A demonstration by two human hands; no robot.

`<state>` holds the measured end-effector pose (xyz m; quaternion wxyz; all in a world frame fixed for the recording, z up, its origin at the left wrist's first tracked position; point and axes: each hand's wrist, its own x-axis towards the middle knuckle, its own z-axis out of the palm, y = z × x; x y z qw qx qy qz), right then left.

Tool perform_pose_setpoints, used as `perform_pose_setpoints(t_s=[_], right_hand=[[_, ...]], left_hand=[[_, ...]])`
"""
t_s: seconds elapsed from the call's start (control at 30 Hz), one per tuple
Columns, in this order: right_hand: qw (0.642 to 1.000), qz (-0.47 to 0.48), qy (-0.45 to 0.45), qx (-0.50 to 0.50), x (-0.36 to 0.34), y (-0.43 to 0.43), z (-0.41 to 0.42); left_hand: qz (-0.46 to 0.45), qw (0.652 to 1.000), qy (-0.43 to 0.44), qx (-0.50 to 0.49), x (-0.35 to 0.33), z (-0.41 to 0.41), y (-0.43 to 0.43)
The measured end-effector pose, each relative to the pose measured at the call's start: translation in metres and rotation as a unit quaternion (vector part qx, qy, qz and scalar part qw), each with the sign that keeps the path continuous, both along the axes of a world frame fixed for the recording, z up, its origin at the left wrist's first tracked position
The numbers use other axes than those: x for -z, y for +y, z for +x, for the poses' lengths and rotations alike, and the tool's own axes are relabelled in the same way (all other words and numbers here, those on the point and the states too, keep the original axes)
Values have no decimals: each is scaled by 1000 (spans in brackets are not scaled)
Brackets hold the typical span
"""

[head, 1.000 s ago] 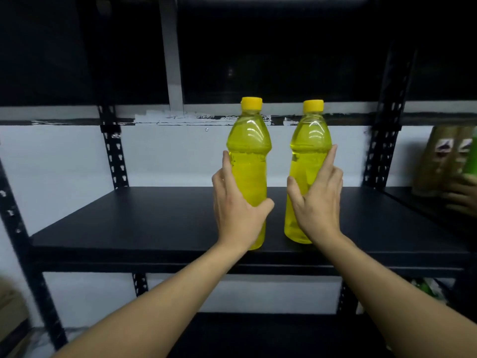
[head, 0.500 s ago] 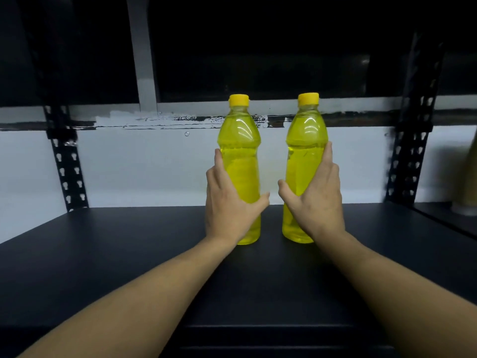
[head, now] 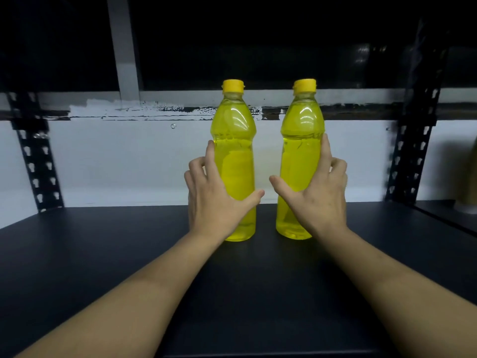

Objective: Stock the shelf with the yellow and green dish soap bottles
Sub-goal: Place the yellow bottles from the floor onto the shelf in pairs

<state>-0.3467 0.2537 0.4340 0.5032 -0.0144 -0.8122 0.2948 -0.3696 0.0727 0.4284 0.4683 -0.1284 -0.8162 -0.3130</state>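
Head view, one item group. Shelf (head: 103, 254): black, matte board filling the lower half of the view, bearing two bottles. Left yellow bottle (head: 237, 140): clear plastic, yellow liquid up to the shoulder, yellow cap (head: 233, 86), standing upright on the shelf towards the back, near the middle of the board. Right yellow bottle (head: 300, 140): same make, same fill, its own yellow cap (head: 304, 85), upright, just beside the first with a narrow gap between them, not touching. Left hand (head: 214, 197): wrapped on the left yellow bottle from the near side, thumb laid across the lower front, index finger straight up the bottle's left edge, remaining fingers bent behind it. Right hand (head: 317, 195): on the right yellow bottle in mirror fashion, index finger up the right edge, thumb spread across the front towards the gap, other fingers bent at the side; how firmly either hand squeezes cannot be told. Both forearms bare, reaching in over the board's near edge. Behind: white wall (head: 116, 161); perforated black upright (head: 36, 161) at left, another (head: 410, 156) at right. Far right edge: a tan, blurred object (head: 467, 177), not identifiable.
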Motion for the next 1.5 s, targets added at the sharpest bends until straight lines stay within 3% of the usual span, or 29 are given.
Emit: perform_pose_setpoints(t_s=[0.23,0.4,0.57,0.8,1.0,1.23,1.37,1.5], right_hand=[[998,-39,-42,-37,-1,5,7],[981,-118,-86,-124,-4,10,11],[984,-86,-105,-114,-1,9,11],[987,-64,-125,-72,1,11,10],[976,-117,-130,-127,-4,11,16],[965,-113,-153,-180,-1,6,15],[981,-77,-121,-129,1,5,14],[979,-99,-111,-139,-2,9,13]], left_hand=[[31,999,-14,39,0,1,0],[68,992,-56,87,-2,3,-4],[89,981,-103,139,-3,2,-9],[44,997,-46,44,1,-2,-16],[58,995,-58,59,-1,-2,-19],[117,973,-125,154,2,-8,-21],[67,988,-86,112,6,-9,-21],[61,991,-78,92,4,-12,-24]])
